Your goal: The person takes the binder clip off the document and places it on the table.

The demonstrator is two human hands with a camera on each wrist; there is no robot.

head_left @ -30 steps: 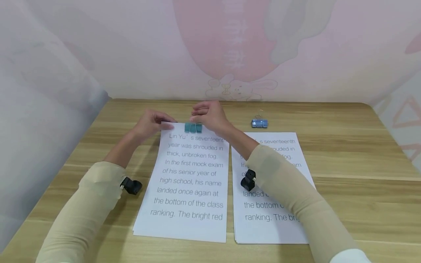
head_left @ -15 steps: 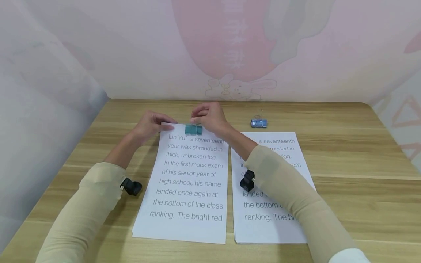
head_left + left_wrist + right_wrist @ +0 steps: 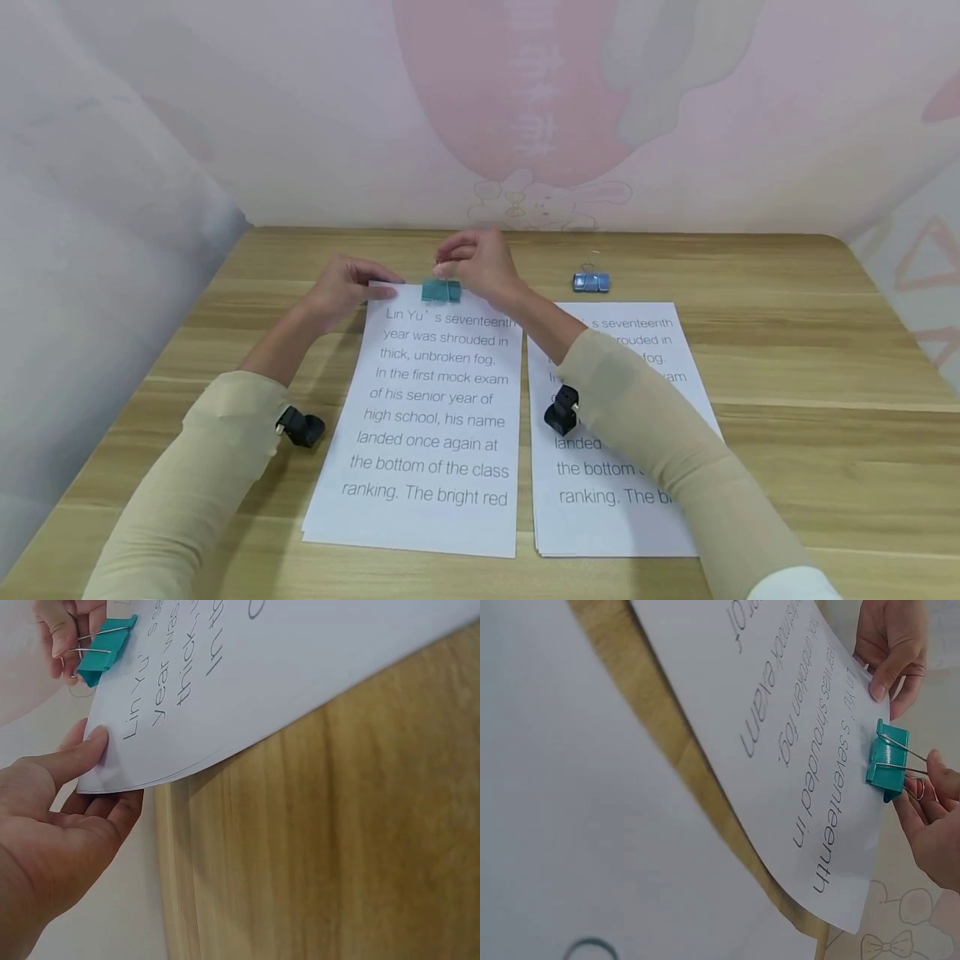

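Both hands hold the paper stack [image 3: 427, 417]: left hand [image 3: 347, 287] its corner, right hand [image 3: 480, 265] the teal clip [image 3: 441, 290].

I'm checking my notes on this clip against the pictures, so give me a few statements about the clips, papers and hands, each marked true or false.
1. The teal binder clip sits on the top edge of the left paper stack. True.
2. The right hand pinches the teal clip's wire handles. True.
3. The left hand holds the blue binder clip. False: it pinches the left stack's top corner; the blue clip lies alone on the table.
4. The right paper stack is already clipped. False: it shows no clip.
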